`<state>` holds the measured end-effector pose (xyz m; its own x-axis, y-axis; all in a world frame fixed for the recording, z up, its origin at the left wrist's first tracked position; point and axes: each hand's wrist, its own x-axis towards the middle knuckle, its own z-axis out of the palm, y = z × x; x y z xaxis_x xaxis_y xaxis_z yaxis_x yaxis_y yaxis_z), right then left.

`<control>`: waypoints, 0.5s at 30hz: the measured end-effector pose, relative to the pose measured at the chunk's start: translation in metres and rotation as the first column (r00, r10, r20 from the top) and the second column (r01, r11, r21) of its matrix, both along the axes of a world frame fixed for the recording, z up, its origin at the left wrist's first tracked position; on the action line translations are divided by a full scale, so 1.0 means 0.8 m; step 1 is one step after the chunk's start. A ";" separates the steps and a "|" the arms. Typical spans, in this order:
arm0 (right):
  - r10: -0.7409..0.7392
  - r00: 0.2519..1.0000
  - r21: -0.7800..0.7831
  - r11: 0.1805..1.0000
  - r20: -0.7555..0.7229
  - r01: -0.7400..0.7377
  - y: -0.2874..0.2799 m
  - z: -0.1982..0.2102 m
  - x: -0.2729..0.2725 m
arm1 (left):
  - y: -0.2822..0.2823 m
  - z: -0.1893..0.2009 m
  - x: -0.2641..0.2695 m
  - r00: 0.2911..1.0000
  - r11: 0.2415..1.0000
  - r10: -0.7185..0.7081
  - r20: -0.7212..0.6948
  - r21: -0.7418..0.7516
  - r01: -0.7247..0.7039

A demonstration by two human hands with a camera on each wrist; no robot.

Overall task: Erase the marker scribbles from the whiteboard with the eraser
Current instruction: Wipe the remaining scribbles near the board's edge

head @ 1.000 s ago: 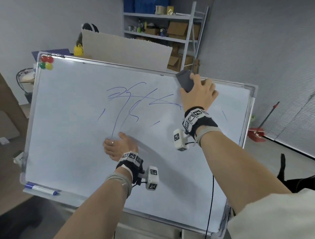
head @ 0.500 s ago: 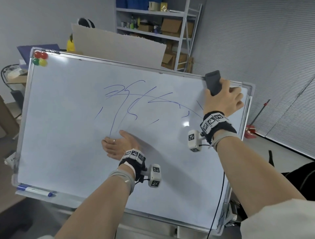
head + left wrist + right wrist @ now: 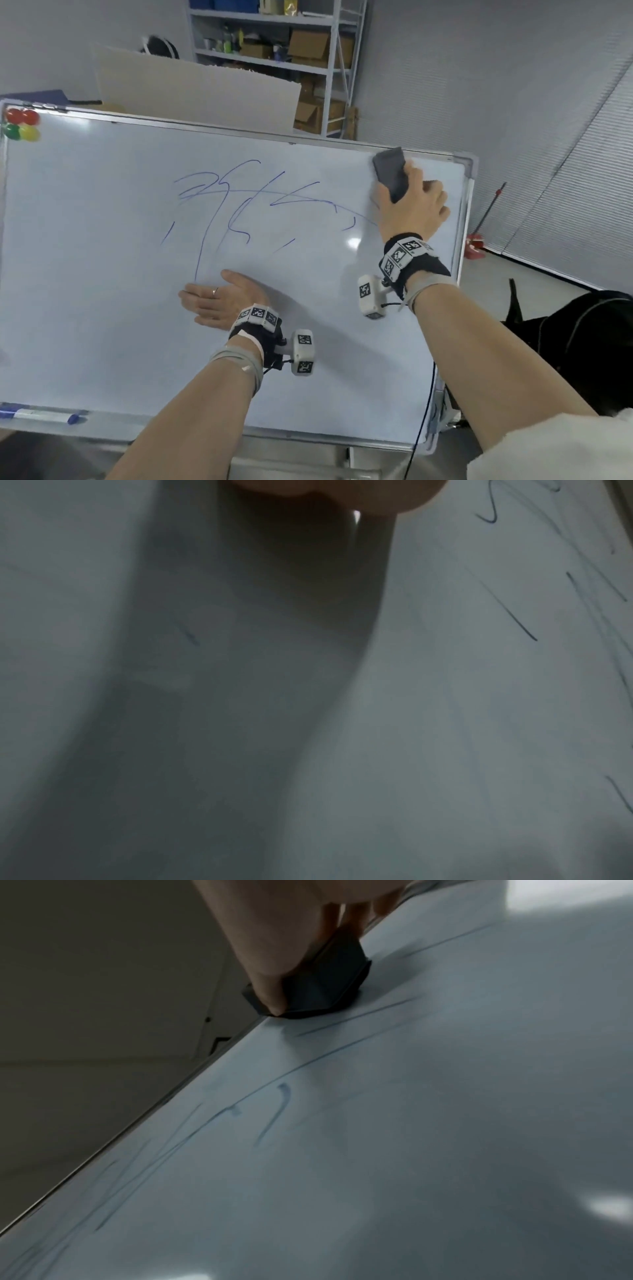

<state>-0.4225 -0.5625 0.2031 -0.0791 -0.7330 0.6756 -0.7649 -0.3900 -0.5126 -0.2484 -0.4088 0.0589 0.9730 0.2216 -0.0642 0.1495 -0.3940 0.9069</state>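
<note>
A white whiteboard (image 3: pixel 102 308) with a metal frame fills the head view, tilted toward me. Blue marker scribbles (image 3: pixel 233 205) cross its upper middle, with thin strokes running right toward my right hand (image 3: pixel 416 205). That hand grips a dark grey eraser (image 3: pixel 390 174) and presses it flat on the board near the top right corner. In the right wrist view the eraser (image 3: pixel 318 988) sits against the board's top edge, thumb along its side. My left hand (image 3: pixel 215 301) lies flat on the board below the scribbles, fingers straight.
A blue-capped marker (image 3: pixel 41 416) lies in the tray at the bottom left. Red, green and yellow magnets (image 3: pixel 20 125) cluster in the top left corner. Behind the board stand a metal shelf (image 3: pixel 274 61) with cardboard boxes and a leaning panel (image 3: pixel 191 96). A red dustpan (image 3: pixel 474 245) is on the floor at right.
My right hand has carried the eraser from the board's top middle rightward to the top right corner. A stroke at the far right is gone. The left hand has stayed put.
</note>
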 end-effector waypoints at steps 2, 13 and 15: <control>-0.120 0.989 0.062 0.991 0.082 0.115 -0.011 -0.018 -0.041 | -0.002 -0.003 -0.001 1.000 1.000 -0.011 0.015 0.022 0.011; 0.084 0.994 -0.019 0.996 0.065 -0.083 0.037 -0.066 0.017 | 0.025 -0.004 0.020 0.998 0.996 -0.069 0.014 -0.050 0.070; 0.174 0.984 -0.036 0.984 0.023 -0.173 0.056 -0.069 0.055 | 0.032 0.000 0.024 0.996 0.994 -0.085 0.001 -0.074 0.085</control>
